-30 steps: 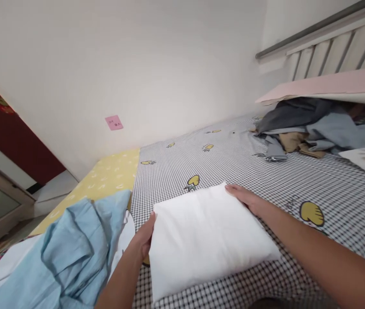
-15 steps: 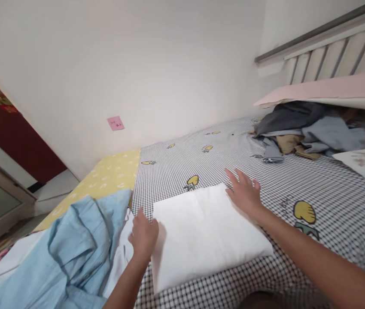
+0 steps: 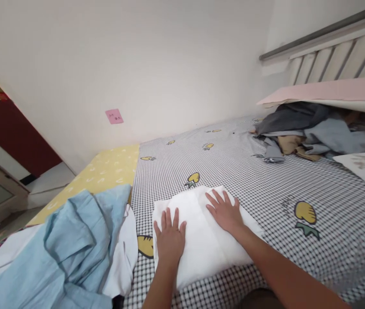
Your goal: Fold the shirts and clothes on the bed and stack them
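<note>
A folded white cloth (image 3: 202, 240) lies on the checked bed sheet (image 3: 285, 184) right in front of me. My left hand (image 3: 170, 236) rests flat on the cloth's left part, fingers spread and pointing away from me. On its upper right part lies my right hand (image 3: 226, 211), also flat with the fingers apart. Neither hand grips anything. Some of the cloth is hidden under my palms and forearms. Left of it, a crumpled light blue garment (image 3: 73, 231) lies partly over a white garment (image 3: 126, 253).
A pile of grey and brown clothes (image 3: 298, 128) lies at the back right, under a pink-topped board or sheet (image 3: 330, 92). Behind the bed rises a white wall (image 3: 182, 64) with a pink note (image 3: 114, 116). Yellow fabric (image 3: 114, 163) covers the bed's left side.
Both hands have moved inward from the cloth's side edges and come down flat on top of it. The cloth looks narrower and more creased than before.
</note>
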`<state>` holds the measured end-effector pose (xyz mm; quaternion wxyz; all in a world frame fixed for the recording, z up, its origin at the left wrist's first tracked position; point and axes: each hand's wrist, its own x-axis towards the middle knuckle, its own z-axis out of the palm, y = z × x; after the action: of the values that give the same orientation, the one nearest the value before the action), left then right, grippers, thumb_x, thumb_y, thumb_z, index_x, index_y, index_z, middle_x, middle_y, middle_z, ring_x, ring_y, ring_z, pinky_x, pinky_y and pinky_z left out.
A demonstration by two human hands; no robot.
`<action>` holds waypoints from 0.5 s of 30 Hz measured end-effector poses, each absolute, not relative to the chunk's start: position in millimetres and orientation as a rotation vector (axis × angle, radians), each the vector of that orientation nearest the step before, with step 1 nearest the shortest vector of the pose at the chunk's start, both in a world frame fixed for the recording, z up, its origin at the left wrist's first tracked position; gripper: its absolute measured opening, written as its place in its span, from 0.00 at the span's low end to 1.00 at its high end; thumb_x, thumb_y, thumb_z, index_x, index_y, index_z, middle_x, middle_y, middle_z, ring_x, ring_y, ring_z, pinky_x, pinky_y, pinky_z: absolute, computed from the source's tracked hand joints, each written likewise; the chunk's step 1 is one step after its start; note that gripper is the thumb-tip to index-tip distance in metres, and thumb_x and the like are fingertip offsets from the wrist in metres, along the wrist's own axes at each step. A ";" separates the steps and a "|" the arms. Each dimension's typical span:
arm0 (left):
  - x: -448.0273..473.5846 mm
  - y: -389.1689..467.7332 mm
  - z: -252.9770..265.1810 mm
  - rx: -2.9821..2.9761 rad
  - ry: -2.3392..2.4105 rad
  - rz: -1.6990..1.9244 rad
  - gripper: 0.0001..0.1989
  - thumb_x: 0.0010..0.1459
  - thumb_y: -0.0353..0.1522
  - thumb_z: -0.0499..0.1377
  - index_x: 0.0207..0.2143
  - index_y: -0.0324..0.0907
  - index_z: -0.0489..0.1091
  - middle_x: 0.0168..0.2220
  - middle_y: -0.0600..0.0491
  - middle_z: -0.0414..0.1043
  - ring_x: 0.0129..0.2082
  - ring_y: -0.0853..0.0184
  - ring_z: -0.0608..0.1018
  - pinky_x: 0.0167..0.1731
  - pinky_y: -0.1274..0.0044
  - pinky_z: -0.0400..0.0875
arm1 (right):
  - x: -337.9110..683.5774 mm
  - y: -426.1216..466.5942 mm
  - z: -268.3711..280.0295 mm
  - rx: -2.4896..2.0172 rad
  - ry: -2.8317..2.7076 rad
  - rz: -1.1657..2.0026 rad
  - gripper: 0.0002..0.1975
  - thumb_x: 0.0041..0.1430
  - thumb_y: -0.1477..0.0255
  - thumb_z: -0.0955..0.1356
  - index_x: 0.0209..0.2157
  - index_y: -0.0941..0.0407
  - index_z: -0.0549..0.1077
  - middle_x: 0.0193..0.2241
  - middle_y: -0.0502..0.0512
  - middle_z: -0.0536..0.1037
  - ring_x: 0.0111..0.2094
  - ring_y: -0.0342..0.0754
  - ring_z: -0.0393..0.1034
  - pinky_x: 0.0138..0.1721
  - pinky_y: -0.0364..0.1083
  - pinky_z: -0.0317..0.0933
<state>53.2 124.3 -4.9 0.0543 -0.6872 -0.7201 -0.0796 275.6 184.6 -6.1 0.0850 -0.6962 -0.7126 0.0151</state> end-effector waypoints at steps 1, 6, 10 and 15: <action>53.9 124.3 -4.3 -2.076 -2.189 -0.259 0.28 0.70 0.42 0.48 0.71 0.51 0.53 0.73 0.46 0.49 0.73 0.52 0.54 0.69 0.47 0.47 | 276.2 185.3 -6.9 -2.072 -2.131 0.039 0.29 0.73 0.56 0.51 0.72 0.39 0.52 0.74 0.46 0.50 0.73 0.65 0.39 0.65 0.76 0.40; 58.3 126.9 0.3 -2.004 -2.168 -0.278 0.28 0.71 0.42 0.47 0.70 0.51 0.53 0.73 0.42 0.51 0.72 0.49 0.56 0.68 0.49 0.51 | 272.8 186.4 0.7 -2.104 -2.128 0.096 0.29 0.73 0.55 0.50 0.72 0.39 0.50 0.74 0.45 0.47 0.74 0.64 0.37 0.66 0.75 0.38; 59.1 126.2 -0.3 -1.954 -2.163 -0.248 0.29 0.70 0.43 0.48 0.70 0.49 0.54 0.71 0.38 0.54 0.71 0.45 0.58 0.67 0.49 0.54 | 278.9 181.1 15.1 -2.079 -2.204 0.208 0.29 0.72 0.54 0.52 0.72 0.38 0.50 0.75 0.46 0.46 0.74 0.63 0.36 0.67 0.74 0.37; 56.6 129.3 -4.4 -1.940 -2.138 -0.277 0.29 0.70 0.43 0.47 0.70 0.48 0.55 0.71 0.38 0.55 0.71 0.44 0.58 0.66 0.49 0.53 | 317.1 144.7 12.5 -2.044 -2.260 0.174 0.28 0.72 0.56 0.55 0.71 0.38 0.54 0.73 0.46 0.50 0.73 0.62 0.41 0.67 0.74 0.36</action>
<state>56.6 129.3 -4.4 0.1204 -0.6639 -0.7320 -0.0947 317.1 144.7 12.5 0.0448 -0.6690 -0.7397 0.0570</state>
